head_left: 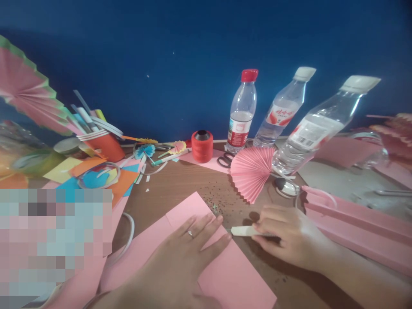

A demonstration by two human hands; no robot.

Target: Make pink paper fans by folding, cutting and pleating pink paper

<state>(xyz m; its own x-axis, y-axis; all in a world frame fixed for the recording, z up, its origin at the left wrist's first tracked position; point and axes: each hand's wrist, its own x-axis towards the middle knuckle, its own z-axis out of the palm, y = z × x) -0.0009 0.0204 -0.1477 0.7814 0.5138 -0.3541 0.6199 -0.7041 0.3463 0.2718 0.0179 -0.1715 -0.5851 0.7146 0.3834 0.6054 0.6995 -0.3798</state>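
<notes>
My left hand (pixel 189 253) lies flat with fingers spread on a folded sheet of pink paper (pixel 193 210), and a ring shows on one finger. To its right, my right hand (pixel 280 234) is closed around a white utility knife (pixel 241 231). The knife's front end points left and meets the paper's right edge near my left fingertips; whether the blade is inside the fold I cannot tell. Small dark specks (pixel 215 201) are scattered on the brown table (pixel 174 184) just beyond the paper. A pleated pink paper fan (pixel 252 171) rests beyond my right hand.
Three plastic bottles stand at the back right, one red-capped (pixel 241 116). A red spool (pixel 202 146) and black-handled scissors (pixel 225 160) are near the blue wall (pixel 161 86). An orange cup of pens (pixel 104 143) and coloured paper (pixel 93 169) are left. Folded pink paper (pixel 360 231) lies right.
</notes>
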